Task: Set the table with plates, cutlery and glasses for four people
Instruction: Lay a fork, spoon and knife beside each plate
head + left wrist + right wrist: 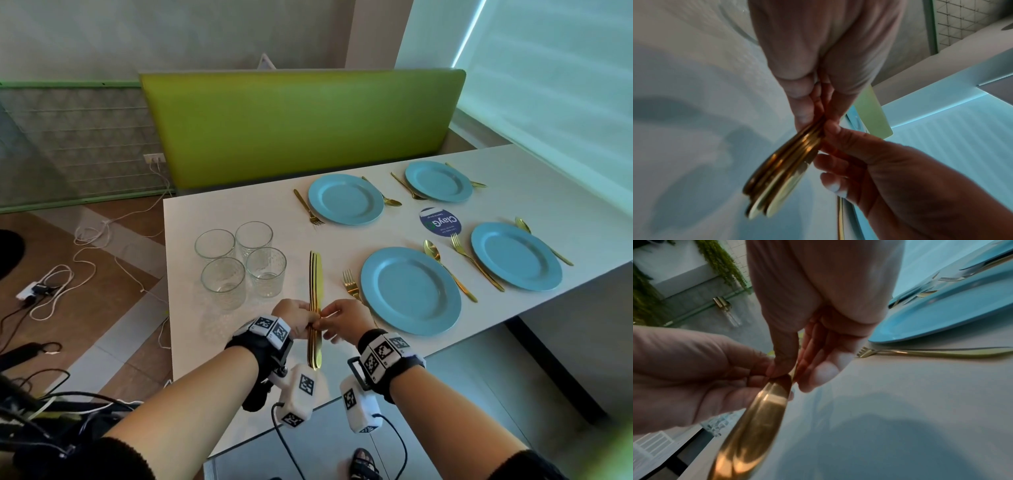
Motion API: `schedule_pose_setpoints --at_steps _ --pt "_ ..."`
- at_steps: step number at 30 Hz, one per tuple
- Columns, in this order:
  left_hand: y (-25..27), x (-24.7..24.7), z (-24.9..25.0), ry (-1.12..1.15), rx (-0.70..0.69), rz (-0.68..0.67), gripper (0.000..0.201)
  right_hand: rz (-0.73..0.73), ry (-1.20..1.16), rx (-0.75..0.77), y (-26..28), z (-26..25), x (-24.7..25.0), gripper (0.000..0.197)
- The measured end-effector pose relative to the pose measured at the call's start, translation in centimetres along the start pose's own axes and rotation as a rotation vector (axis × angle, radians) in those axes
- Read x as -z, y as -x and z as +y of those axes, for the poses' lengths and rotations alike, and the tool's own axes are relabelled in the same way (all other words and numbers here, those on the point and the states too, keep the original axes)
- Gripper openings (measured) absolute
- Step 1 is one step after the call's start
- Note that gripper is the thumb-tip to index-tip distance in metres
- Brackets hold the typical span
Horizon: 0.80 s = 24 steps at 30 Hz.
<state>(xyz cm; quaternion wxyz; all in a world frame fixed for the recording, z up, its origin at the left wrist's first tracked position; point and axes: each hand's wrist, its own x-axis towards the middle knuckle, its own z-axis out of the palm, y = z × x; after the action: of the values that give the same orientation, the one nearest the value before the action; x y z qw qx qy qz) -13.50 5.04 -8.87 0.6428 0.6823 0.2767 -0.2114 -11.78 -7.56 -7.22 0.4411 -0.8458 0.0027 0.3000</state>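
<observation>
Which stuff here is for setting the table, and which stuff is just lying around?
For the job:
- gold knives, held in the left hand and right hand
- four blue plates
- forks and spoons
- four glasses

Just lying about:
- round blue sticker
- white cables on the floor
- green bench

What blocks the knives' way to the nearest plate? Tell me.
Little blocks it. Both hands, left and right, hold the knives above the table. A fork lies beside the nearest plate, on the knives' side.
</observation>
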Motion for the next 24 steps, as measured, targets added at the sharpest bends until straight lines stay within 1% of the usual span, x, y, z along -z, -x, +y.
schedule_pose_setpoints --at_steps 8,13,17,19,21,22,24 --pt "-1.0 -0.9 -0.3 0.013 0.001 -0.026 0.019 -0.029 -0.048 -0.100 -0.4 0.1 0.8 0.018" --pt "-1.6 -1.4 -0.7 -0.021 0.016 0.018 0.020 -0.035 -0.084 -0.135 -1.0 0.8 1.1 0.013" --pt "-2.1 -1.3 -0.8 -0.092 0.007 0.053 0.025 -0.034 -0.095 -0.146 -0.9 1.2 1.0 0.008" --pt "-2.3 -1.1 -0.8 -0.132 0.004 0.073 0.031 0.000 -0.073 -0.168 -1.1 1.6 1.1 0.008" --pt "-2.5 -0.7 -0.6 -0.146 -0.002 0.091 0.035 0.058 -0.014 -0.195 -1.3 2.1 1.2 0.012" --pt "-2.8 -0.4 -0.5 -0.137 -0.002 0.098 0.033 0.094 0.023 -0.204 -1.4 2.4 1.4 0.016" --pt "-3.1 0.1 -0.3 -0.142 -0.013 0.108 0.018 0.156 0.099 -0.214 -1.7 3.1 1.7 0.023"
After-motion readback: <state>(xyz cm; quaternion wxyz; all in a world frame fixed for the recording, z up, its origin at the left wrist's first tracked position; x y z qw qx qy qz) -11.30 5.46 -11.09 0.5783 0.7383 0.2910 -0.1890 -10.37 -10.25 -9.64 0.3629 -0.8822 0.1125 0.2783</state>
